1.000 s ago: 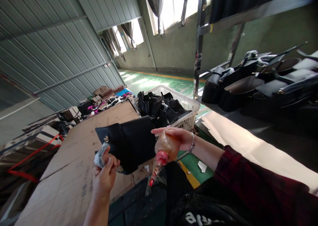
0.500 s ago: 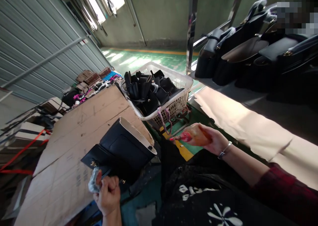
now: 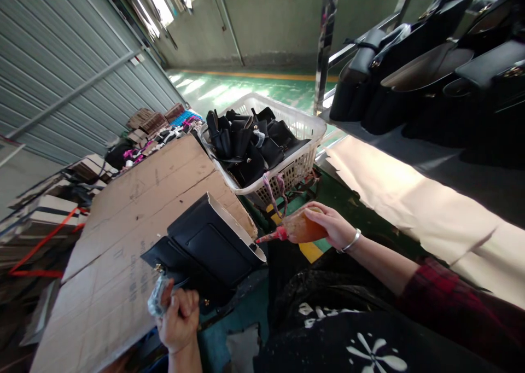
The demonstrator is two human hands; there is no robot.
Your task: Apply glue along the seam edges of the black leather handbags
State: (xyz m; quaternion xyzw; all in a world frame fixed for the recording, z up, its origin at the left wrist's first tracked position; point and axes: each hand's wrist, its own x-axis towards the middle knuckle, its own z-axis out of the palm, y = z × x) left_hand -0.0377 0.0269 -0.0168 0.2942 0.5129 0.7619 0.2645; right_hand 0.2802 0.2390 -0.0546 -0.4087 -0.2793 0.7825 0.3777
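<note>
A dark leather handbag (image 3: 209, 242) lies tilted at the edge of the cardboard, its pale raw edge facing right. My left hand (image 3: 180, 318) is closed on the bag's handle (image 3: 158, 299), which is wrapped in clear plastic. My right hand (image 3: 334, 225) grips a squeeze bottle (image 3: 305, 226) of orange-brown liquid with a red nozzle. The nozzle tip points left, right by the corner of the bag's pale edge; whether it touches I cannot tell. The bag's underside is hidden.
Large cardboard (image 3: 123, 225) covers the worktop on the left. Beyond it stands a white plastic basket (image 3: 287, 179) full of black pieces. Finished-looking black bags (image 3: 365, 77) line a rack shelf at right, above brown paper (image 3: 389, 187). Stacked parts (image 3: 57, 214) lie far left.
My right hand has brought the bottle left, its nozzle now beside the bag's pale edge. My left hand keeps its hold on the handle. The view has shifted slightly.
</note>
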